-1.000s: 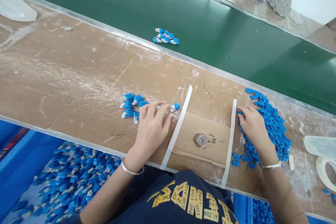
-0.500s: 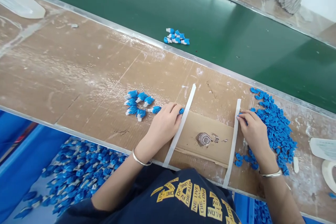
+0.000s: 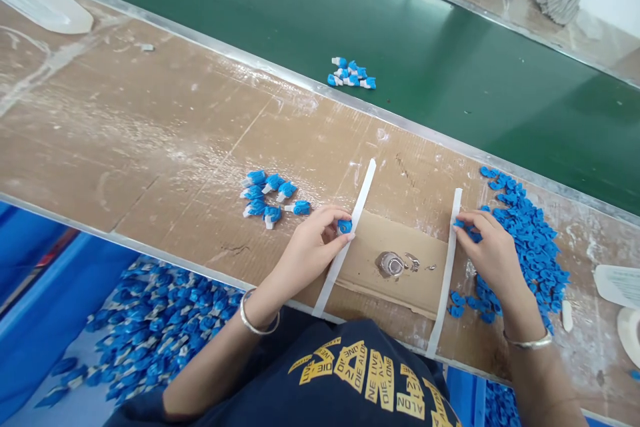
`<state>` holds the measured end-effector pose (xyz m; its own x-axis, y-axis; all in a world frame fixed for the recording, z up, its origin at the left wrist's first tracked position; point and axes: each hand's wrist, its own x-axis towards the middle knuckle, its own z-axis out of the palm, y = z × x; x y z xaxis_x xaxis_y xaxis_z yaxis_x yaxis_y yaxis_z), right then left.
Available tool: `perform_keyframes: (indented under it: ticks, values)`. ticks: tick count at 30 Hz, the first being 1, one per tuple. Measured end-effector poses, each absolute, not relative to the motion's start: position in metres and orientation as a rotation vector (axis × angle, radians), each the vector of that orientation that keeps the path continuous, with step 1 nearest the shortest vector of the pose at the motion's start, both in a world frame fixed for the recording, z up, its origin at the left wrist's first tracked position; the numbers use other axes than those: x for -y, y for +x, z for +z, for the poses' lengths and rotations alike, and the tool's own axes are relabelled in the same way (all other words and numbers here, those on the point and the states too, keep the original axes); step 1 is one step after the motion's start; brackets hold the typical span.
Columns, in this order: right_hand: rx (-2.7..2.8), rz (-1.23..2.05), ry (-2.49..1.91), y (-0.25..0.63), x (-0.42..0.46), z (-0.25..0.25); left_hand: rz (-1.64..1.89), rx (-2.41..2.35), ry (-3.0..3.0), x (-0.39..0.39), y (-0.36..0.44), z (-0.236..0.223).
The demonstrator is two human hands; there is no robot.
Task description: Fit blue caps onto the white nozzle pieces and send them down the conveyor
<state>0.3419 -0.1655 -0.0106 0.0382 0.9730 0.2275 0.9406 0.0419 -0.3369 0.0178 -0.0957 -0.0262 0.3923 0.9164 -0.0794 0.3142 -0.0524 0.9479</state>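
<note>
My left hand (image 3: 313, 240) is pinching a small blue plastic piece (image 3: 344, 226) between thumb and fingers, beside the left white tape strip (image 3: 364, 183). At the right tape strip (image 3: 444, 287), my right hand (image 3: 493, 250) has thumb and fingertips closed on a small flat blue piece (image 3: 458, 223). A cardboard sheet (image 3: 360, 267) lies between the strips, with a clear wet-looking blob (image 3: 391, 264) on it. Several blue-and-white pieces (image 3: 273, 215) sit left of my left hand. A heap of loose blue pieces (image 3: 533, 240) spreads beside and behind my right hand.
Beyond the table's metal edge runs a green belt (image 3: 225, 0) carrying a small cluster of blue-and-white pieces (image 3: 351, 73). A blue bin (image 3: 65, 280) full of such pieces stands below left. A tape roll (image 3: 629, 333) and a white plastic container (image 3: 620, 285) lie at the right.
My left hand has drawn back from the row of blue-and-white pieces and turned, so its blue piece shows. The cluster on the belt has shifted right. My right hand stays by its strip.
</note>
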Motion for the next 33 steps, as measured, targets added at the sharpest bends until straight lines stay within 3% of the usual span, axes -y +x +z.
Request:
perform_keyframes:
  ticks: [6, 14, 22, 27, 33]
  values:
    - [1.883, 0.518, -1.523, 0.274, 0.197, 0.003, 0.696, -0.903, 1.078, 0.111, 0.019, -0.017]
    - [1.815, 0.63, -1.454, 0.244, 0.202, -0.01, 0.594, -0.856, 0.938, 0.121, 0.022, -0.015]
    - [0.836, 1.087, -1.189, 0.22, 0.219, -0.006, 0.585, -0.674, 0.714, 0.134, 0.033, -0.002]
    - [0.561, 1.136, -1.152, 0.206, 0.22, 0.004, 0.585, -0.538, 0.531, 0.148, 0.054, 0.001]
    - [0.629, 1.131, -1.152, 0.203, 0.226, 0.005, 0.609, -0.481, 0.447, 0.155, 0.062, 0.004]
